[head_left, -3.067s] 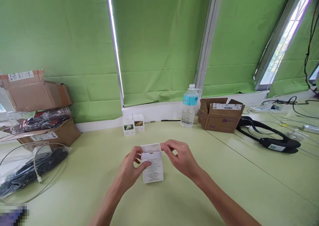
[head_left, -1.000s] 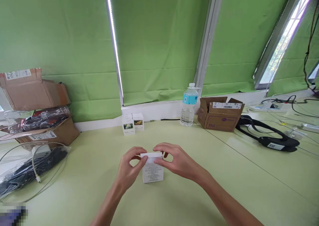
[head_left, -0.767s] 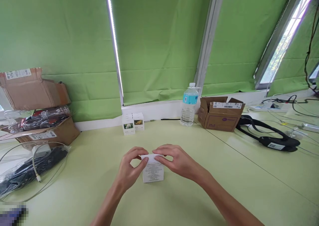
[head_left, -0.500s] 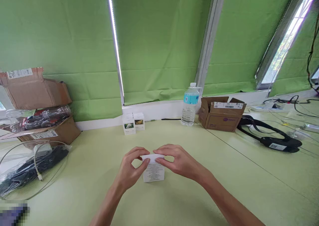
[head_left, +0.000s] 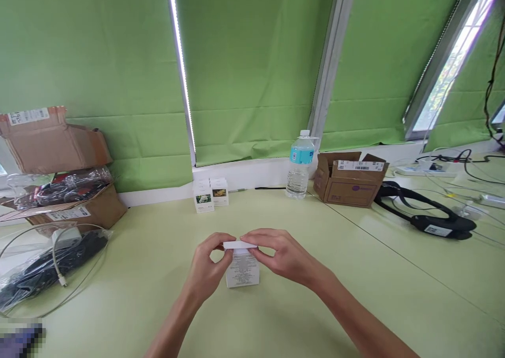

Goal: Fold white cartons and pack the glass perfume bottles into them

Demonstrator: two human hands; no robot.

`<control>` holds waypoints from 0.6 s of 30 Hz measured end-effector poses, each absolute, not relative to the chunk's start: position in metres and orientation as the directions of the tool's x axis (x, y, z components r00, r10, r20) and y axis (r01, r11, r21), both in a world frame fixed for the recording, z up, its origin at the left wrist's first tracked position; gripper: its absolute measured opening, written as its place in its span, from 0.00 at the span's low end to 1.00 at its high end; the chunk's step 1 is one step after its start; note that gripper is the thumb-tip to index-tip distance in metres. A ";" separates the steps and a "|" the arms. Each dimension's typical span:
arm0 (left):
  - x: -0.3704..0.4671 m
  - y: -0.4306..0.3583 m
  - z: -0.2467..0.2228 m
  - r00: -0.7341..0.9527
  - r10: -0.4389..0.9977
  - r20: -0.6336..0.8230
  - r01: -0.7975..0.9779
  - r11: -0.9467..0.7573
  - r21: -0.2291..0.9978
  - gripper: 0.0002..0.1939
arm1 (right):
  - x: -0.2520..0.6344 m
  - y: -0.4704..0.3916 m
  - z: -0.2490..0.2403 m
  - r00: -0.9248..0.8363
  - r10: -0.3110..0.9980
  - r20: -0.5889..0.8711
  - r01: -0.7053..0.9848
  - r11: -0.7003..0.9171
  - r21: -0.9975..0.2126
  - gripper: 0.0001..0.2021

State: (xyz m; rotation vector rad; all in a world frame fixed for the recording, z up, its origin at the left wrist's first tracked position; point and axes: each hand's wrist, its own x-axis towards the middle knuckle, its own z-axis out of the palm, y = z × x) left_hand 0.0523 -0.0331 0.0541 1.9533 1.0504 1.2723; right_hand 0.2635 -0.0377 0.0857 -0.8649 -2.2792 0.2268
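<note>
A small white box with fine print on its near face stands upright on the pale green table, in front of me. Its white top flap is raised at the upper edge. My left hand pinches the flap's left end between thumb and fingers. The right end is between the thumb and fingers of my right hand. Behind, near the wall, stand two similar white boxes with pictures, one with a white flower and one with a yellow picture.
A water bottle and an open brown carton stand at the back. A black headset lies right. Cartons and a bagged black item with a cable are left. A pixelated dark object lies bottom left.
The white flap has tilted, showing its edge more, and my fingertips have shifted slightly around it. The view has moved very slightly.
</note>
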 end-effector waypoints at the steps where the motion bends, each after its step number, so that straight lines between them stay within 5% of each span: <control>1: 0.053 -0.033 0.054 0.227 0.854 0.467 0.304 -0.518 0.799 0.09 | 0.264 -0.037 0.085 -0.548 0.632 0.548 0.514 0.771 -0.375 0.16; 8: 0.057 -0.035 0.056 0.195 0.856 0.478 0.310 -0.516 0.799 0.11 | 0.262 -0.040 0.088 -0.551 0.667 0.501 0.522 0.745 -0.416 0.12; 18: 0.041 -0.039 0.065 0.391 0.807 0.443 0.254 -0.557 0.791 0.16 | 0.262 -0.035 0.086 -0.524 0.716 0.461 0.532 0.698 -0.479 0.13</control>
